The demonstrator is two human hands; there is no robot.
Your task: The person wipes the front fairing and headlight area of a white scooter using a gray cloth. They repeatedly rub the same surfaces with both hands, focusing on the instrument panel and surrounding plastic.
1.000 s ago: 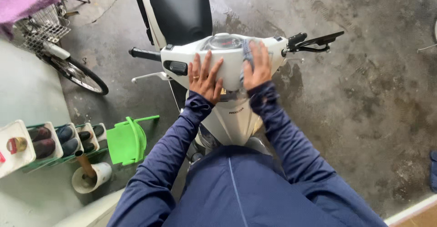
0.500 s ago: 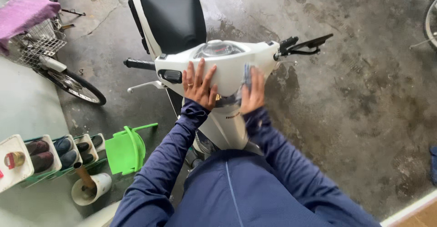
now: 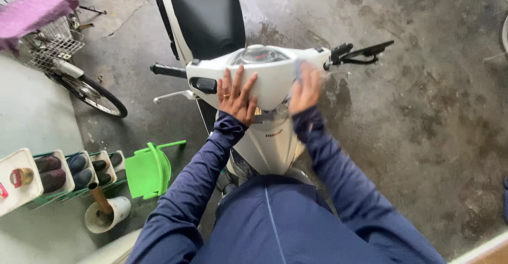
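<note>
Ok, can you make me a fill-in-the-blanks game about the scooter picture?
1. The left hand lies flat on the white scooter's ____ cover.
2. The right hand presses a pale ____ against the handlebar cover.
3. The scooter's seat is ____ in colour.
4. The small stool on the floor to the left is ____.

Missing words: handlebar; cloth; black; green

Home garage, scooter point(image 3: 264, 78), bicycle point(image 3: 79, 78), shoe rack point(image 3: 63, 171)
</note>
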